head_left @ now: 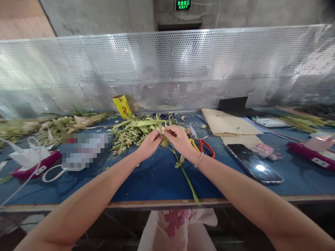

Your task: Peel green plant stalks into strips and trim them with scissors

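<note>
- Two hands, left hand [151, 143] and right hand [178, 140], curl nearly closed, fingertips pinching one stalk [187, 178] at its upper end.
- The stalk slants down to the front of the table [154, 186].
- One phone [248, 160], one yellow tube [122, 106], two magenta power strips [299, 153].

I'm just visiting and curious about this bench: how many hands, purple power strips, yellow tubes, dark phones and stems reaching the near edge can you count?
Hands: 2 (left hand, right hand)
Power strips: 2
Tube: 1
Phone: 1
Stem: 1
Total: 7
</note>
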`<action>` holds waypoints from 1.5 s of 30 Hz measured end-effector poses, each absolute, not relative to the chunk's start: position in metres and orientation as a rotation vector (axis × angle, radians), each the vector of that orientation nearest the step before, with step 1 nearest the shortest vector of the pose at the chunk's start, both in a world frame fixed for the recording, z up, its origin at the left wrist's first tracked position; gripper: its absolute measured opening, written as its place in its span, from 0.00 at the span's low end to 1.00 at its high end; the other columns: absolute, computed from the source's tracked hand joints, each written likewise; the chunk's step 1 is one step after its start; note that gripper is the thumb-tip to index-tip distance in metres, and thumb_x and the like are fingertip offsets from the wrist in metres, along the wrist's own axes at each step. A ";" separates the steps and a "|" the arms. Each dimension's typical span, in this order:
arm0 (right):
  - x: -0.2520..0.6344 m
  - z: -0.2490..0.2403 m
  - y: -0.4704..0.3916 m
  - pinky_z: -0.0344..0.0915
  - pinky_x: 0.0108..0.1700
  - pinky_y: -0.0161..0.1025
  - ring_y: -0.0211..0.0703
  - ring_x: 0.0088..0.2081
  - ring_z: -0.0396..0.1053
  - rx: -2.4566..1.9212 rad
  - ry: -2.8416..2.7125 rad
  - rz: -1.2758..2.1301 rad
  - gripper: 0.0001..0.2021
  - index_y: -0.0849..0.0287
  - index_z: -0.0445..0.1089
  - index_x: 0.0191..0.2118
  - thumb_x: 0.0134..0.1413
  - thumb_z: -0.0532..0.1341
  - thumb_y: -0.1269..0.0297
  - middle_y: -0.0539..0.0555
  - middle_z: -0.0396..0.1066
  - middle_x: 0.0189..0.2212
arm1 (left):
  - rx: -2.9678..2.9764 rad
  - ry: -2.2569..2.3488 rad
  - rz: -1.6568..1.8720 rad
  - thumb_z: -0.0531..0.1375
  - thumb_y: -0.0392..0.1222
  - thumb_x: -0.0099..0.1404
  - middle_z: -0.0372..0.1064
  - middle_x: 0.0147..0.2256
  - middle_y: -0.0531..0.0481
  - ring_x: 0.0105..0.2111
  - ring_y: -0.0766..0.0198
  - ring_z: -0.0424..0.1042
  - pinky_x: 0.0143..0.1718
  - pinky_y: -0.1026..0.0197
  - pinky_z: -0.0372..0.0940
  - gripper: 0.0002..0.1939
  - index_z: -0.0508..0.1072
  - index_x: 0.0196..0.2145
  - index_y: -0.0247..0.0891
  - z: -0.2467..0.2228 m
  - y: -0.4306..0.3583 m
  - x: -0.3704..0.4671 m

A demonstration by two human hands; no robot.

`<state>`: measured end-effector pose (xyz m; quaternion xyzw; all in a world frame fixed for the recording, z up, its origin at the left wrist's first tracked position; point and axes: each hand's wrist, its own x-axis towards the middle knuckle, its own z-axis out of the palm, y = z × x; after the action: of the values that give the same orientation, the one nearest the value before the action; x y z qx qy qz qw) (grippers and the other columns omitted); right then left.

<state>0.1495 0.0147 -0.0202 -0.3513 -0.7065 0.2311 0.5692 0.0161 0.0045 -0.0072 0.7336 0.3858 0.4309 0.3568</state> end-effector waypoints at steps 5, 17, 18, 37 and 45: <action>0.150 -0.018 0.009 0.62 0.31 0.34 0.34 0.29 0.64 -0.757 -1.697 0.539 0.06 0.58 0.71 0.30 0.47 0.57 0.67 0.51 0.68 0.30 | 1.566 0.963 1.173 0.54 0.37 0.51 0.58 0.20 0.57 0.22 0.71 0.61 0.26 0.66 0.60 0.03 0.62 0.24 0.36 -0.010 0.008 0.015; 0.150 -0.014 0.005 0.62 0.40 0.38 0.37 0.37 0.65 -0.773 -1.800 0.475 0.07 0.56 0.73 0.32 0.48 0.57 0.67 0.53 0.67 0.33 | 1.220 0.855 1.216 0.57 0.35 0.47 0.64 0.21 0.55 0.22 0.71 0.65 0.27 0.65 0.63 0.04 0.64 0.21 0.34 -0.007 0.008 0.014; 0.150 -0.014 0.005 0.63 0.38 0.37 0.37 0.36 0.64 -0.789 -1.785 0.493 0.07 0.56 0.73 0.33 0.48 0.58 0.67 0.53 0.66 0.33 | 1.219 0.854 1.216 0.57 0.34 0.47 0.64 0.21 0.55 0.22 0.71 0.65 0.27 0.65 0.63 0.03 0.64 0.21 0.34 -0.007 0.008 0.014; 0.152 -0.017 0.010 0.61 0.31 0.34 0.34 0.29 0.61 -0.853 -1.757 0.524 0.01 0.58 0.62 0.28 0.45 0.56 0.69 0.50 0.61 0.31 | 1.202 0.813 1.155 0.60 0.39 0.50 0.63 0.22 0.56 0.24 0.72 0.66 0.34 0.63 0.64 0.07 0.65 0.23 0.35 -0.005 0.004 0.014; 0.153 -0.021 0.015 0.61 0.32 0.35 0.34 0.29 0.60 -0.851 -1.772 0.520 0.08 0.58 0.58 0.25 0.45 0.58 0.61 0.50 0.58 0.29 | 1.170 0.829 1.161 0.59 0.36 0.50 0.64 0.21 0.56 0.23 0.72 0.67 0.35 0.62 0.64 0.05 0.65 0.23 0.35 -0.005 0.005 0.013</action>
<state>0.1531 0.0146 -0.0214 -0.3559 -0.7411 0.2176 0.5262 0.0134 0.0050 -0.0053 0.5056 0.3580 0.5014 0.6039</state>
